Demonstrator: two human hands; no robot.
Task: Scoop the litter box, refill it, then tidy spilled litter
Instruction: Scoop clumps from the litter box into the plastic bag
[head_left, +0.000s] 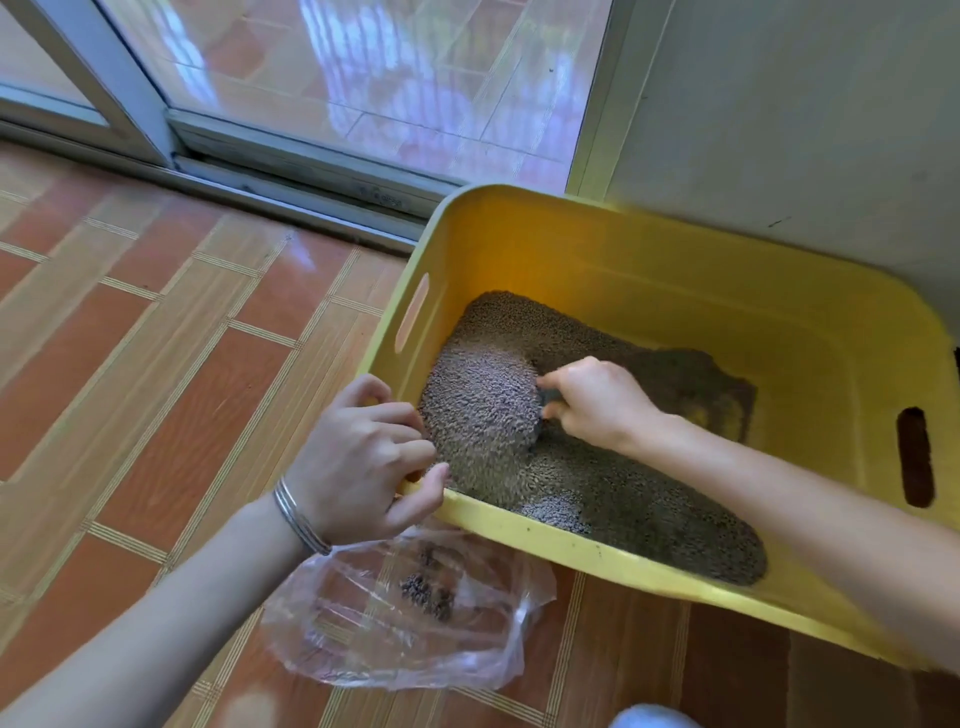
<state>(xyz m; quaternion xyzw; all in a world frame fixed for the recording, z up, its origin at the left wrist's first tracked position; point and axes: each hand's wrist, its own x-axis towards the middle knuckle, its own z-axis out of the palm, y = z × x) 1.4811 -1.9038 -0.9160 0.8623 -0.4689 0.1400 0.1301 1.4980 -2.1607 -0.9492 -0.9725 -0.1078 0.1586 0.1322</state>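
Down on the terracotta-tiled floor (156, 322), beside the sliding glass door (363, 78), I see the yellow litter box (675, 291) sitting close to a pale wall (779, 104). It is a deep tub with an oval slot (413, 312) cut in its left wall and another in its right. Grey-brown litter (623, 499) fills only part of it, banked toward the near and left sides, and bare yellow plastic shows along the far and right walls. The left hand (363, 457), with thin silver bangles (301, 519) on its wrist, clamps the near-left corner of the rim, fingers hooked inside and thumb on the outside. The right hand (597, 400) is down inside the box, well apart from the left, with its fingers curled round the dark handle of a scoop (546, 396). The scoop's blade is hidden under a heaped load of paler litter that sits a little above the bed around it. I cannot tell from this view whether the box is flat on the floor or tipped up at the held corner. A crumpled clear plastic bag (405, 623) lies on the tiles just beside the near wall, its upper edge running beneath the rim by the left hand. Inside it is a small scatter of dark clumps (428, 592).
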